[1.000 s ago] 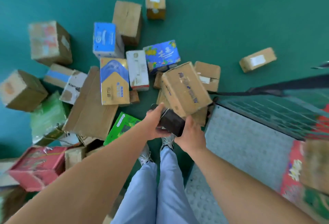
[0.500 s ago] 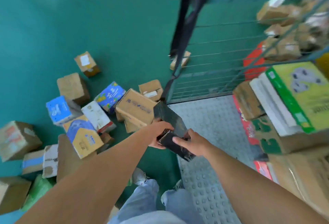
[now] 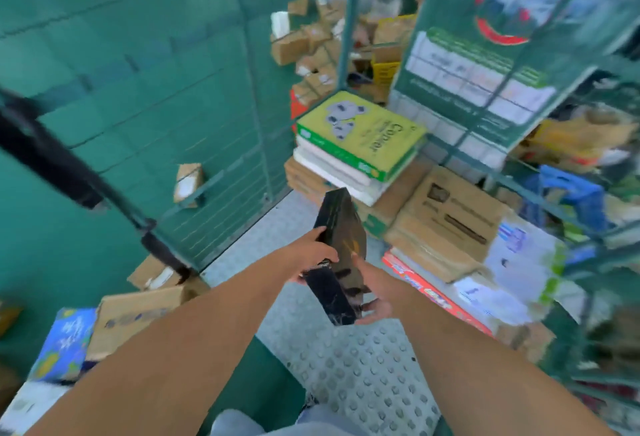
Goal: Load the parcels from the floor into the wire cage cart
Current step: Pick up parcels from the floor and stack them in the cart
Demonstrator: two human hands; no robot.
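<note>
A flat black box (image 3: 341, 248) is held on edge over the studded grey floor (image 3: 360, 366) of the green wire cage cart (image 3: 221, 145). My left hand (image 3: 311, 252) grips its left side, fingers curled over the top edge. My right hand (image 3: 372, 297) cups it from below on the right. Inside the cart lie several parcels: a yellow-green box (image 3: 363, 131) on white ones, a large brown carton (image 3: 450, 217), and a red flat box (image 3: 433, 293).
On the green ground at the lower left lie a blue printed box (image 3: 65, 342) and brown cartons (image 3: 138, 311). A black strap (image 3: 52, 158) hangs across the cart's open left side. A green poster (image 3: 498, 37) hangs on the cart's right mesh wall. More parcels lie beyond the mesh.
My view has swung up from the parcels on the ground into the cart. Both hands have carried the black box forward over the cart floor and tipped it onto its edge.
</note>
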